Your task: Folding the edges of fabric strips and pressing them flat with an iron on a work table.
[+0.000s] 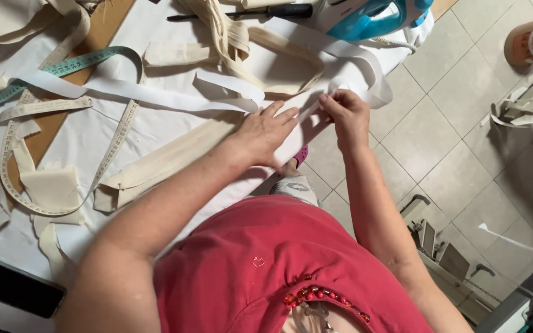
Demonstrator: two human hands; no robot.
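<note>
Here the left hand (265,132) lies open, palm down, on the cream fabric strip (168,159). Just right of it, the right hand (348,117) pinches the white band (155,94), with the blue iron (371,18) beyond.

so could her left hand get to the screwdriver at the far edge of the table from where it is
Probably yes. The left hand lies flat on the white strip, and the screwdriver rests uncovered beyond the cream fabric band. Only soft cloth lies between; nothing tall blocks the reach.

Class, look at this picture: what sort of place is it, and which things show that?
Probably a sewing or tailoring workroom: measuring tapes, cream fabric strips and a steam iron lie on a cloth-covered table.
</note>
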